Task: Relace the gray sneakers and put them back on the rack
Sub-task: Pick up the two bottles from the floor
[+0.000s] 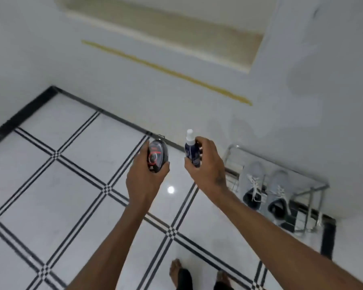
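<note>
Up front, the left hand (146,174) grips a dark oval shoe-polish sponge case with a red and black label (157,156), fingers curled under it and the thumb along its right edge. Just to its right, the right hand (205,159) pinches a slim dark blue spray bottle with a white nozzle cap (190,150), held upright, the fingers wrapped round its right side and the thumb on its lower left. The two hands are near each other but apart, both raised over the glossy white tiled floor with thin black double lines (71,185).

Farther right, against the white wall (134,84), stands a low chrome wire shoe rack (308,191). On its top shelf sits the pair of gray knit sneakers with white laces (266,189), side by side, toes to the wall and dark openings toward the near side; the laces lie loosely over the tongues. The right forearm crosses in front of the rack's near left corner. Lower shelves are too blurred to read.

A black skirting strip (19,116) runs along the foot of the wall. At the near edge, two bare feet (177,271) stand on the tiles
</note>
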The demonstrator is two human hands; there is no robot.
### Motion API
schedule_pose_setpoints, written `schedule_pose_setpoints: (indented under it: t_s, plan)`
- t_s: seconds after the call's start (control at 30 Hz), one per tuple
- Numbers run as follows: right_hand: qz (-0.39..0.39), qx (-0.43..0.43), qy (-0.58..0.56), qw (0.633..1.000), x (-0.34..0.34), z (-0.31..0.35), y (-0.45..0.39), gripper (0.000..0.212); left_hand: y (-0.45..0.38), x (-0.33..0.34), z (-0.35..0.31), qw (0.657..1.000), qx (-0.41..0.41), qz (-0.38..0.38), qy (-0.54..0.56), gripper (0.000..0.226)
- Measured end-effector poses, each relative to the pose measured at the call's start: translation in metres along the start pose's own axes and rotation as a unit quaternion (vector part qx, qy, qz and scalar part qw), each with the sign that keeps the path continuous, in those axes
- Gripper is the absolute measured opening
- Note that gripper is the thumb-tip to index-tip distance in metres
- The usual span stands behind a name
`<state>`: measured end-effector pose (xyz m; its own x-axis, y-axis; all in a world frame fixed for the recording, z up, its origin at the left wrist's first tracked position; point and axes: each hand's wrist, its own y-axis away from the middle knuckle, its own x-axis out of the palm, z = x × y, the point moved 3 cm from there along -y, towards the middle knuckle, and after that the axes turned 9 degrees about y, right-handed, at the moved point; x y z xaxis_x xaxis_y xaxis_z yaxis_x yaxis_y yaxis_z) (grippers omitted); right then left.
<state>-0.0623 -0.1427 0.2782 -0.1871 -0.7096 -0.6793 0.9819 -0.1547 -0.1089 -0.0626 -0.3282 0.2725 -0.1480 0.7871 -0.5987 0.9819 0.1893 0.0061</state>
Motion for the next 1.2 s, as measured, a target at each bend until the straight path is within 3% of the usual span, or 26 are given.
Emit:
schedule_pose_setpoints:
  t_s: [0.2, 0.33, 0.57, 0.9, 1.03, 1.2]
  plan:
    - [-0.143, -0.022, -0.010, 0.989, -0.078, 0.110, -0.103, 0.054, -0.108, -0.088, -0.127, 0.991, 0.114, -0.008, -0.074, 0.092]
    - [-0.197, -0.002, -0.019, 0.980, -0.102, 0.134, -0.163, 0.051, -0.168, -0.089, -0.181, 0.986, 0.126, 0.026, -0.104, 0.096]
    - [-0.239, 0.083, -0.016, 0.967, -0.109, 0.087, -0.258, 0.049, -0.264, -0.010, -0.216, 0.985, 0.127, 0.084, -0.074, 0.067]
    - [-0.245, 0.197, 0.031, 0.949, -0.106, -0.018, -0.372, 0.038, -0.381, 0.136, -0.243, 0.970, 0.153, 0.133, -0.136, 0.072]
    - [-0.253, 0.194, 0.046, 0.947, -0.111, -0.027, -0.396, 0.039, -0.410, 0.177, -0.255, 0.963, 0.191, 0.130, -0.143, 0.072]
    - [-0.284, 0.177, 0.076, 0.939, -0.106, -0.026, -0.399, 0.042, -0.427, 0.203, -0.255, 0.951, 0.191, 0.179, -0.166, 0.069]
